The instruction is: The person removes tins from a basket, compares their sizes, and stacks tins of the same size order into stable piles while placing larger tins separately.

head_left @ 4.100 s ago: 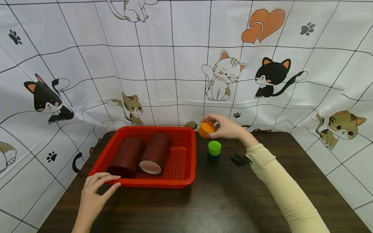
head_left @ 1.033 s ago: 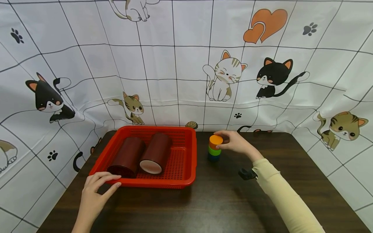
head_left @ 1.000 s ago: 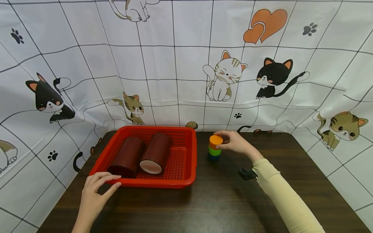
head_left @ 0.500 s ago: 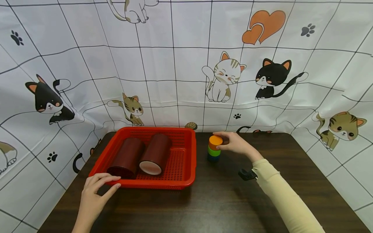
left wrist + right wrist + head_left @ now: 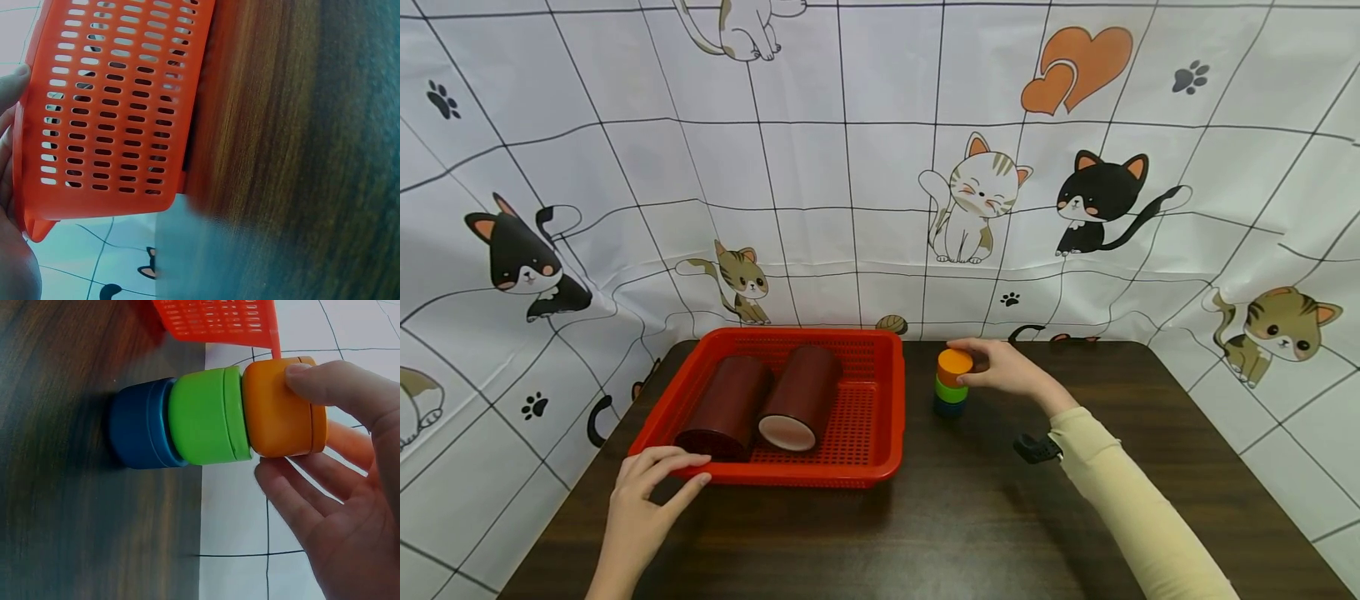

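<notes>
Three small lidded jars stand stacked on the dark table right of the basket: a blue jar (image 5: pixel 140 425) at the bottom, a green jar (image 5: pixel 206 415) in the middle and an orange jar (image 5: pixel 278 412) on top. My right hand (image 5: pixel 1011 369) pinches the orange jar between thumb and fingers, and the jar touches the green lid below. At the near left corner of a red plastic basket (image 5: pixel 880 477), my left hand (image 5: pixel 643 500) holds the rim, fingers over it and thumb in front. The left wrist view shows the basket's slotted wall.
Inside the basket lie two dark maroon cylinders side by side; the left cylinder (image 5: pixel 730 404) has a dark near end, and the right cylinder (image 5: pixel 802 392) a pale one. A white cat-print sheet (image 5: pixel 880 167) hangs behind and beside the wooden table (image 5: pixel 925 533).
About four seconds ago the orange jar was tilted in my right hand, above and left of the green jar. It now sits upright on it. The last second shows no visible movement.
</notes>
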{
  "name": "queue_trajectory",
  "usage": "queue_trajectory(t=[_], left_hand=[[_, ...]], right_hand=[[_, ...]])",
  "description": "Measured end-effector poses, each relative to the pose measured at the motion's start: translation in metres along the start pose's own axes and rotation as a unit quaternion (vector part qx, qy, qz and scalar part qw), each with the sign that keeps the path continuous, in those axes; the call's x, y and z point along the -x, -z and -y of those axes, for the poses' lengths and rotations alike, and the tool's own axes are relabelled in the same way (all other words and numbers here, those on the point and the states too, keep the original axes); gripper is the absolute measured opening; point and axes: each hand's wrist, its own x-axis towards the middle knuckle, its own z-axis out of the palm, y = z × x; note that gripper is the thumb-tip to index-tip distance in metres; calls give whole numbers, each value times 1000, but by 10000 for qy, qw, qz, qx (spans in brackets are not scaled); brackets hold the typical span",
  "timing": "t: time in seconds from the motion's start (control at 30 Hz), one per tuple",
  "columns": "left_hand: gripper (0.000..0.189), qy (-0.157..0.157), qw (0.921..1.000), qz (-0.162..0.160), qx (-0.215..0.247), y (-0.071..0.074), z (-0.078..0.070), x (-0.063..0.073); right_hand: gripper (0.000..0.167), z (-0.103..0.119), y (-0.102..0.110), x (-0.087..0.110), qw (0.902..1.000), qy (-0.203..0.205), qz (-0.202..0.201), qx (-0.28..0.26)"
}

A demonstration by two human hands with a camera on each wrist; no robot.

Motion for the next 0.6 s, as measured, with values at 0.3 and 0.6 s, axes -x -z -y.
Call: queue_trajectory(t=[0.3,0.6], left_hand=[[39,-16,10000,-1,13,0,1,0],[38,52,10000,9,28,-1,2,1]], right_hand=[[69,9,9,-5,9998,3,170,-97],[67,29,22,-18,9992,252,129,285]])
